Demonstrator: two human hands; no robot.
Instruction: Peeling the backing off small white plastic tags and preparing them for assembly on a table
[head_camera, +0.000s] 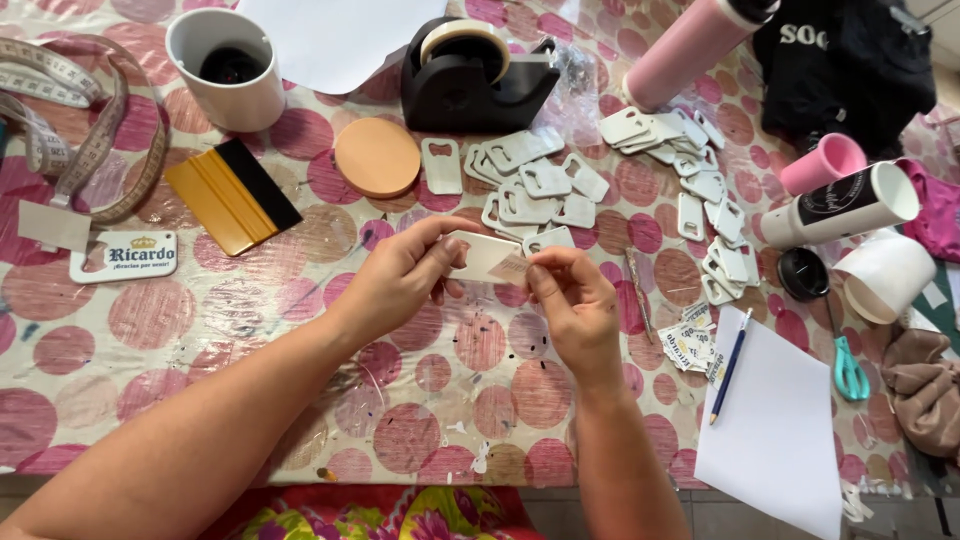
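Observation:
My left hand (398, 275) grips a flat white bottle-opener blank (478, 252) by its left end, just above the pink-dotted tablecloth. My right hand (572, 300) pinches a small translucent piece of tape or film (510, 268) at the blank's lower right corner. Both hands meet near the middle of the view. Behind them lies a loose pile of the same white blanks (535, 178), and a second spread of blanks (700, 180) runs to the right.
A black tape dispenser (475, 75), a round orange disc (377, 157), a yellow squeegee (230, 195), a white mug (228, 68) and a measuring tape (90, 150) lie behind. Right side: pink tumblers (690, 45), white paper (775, 425), blue pencil (731, 365), teal scissors (848, 368).

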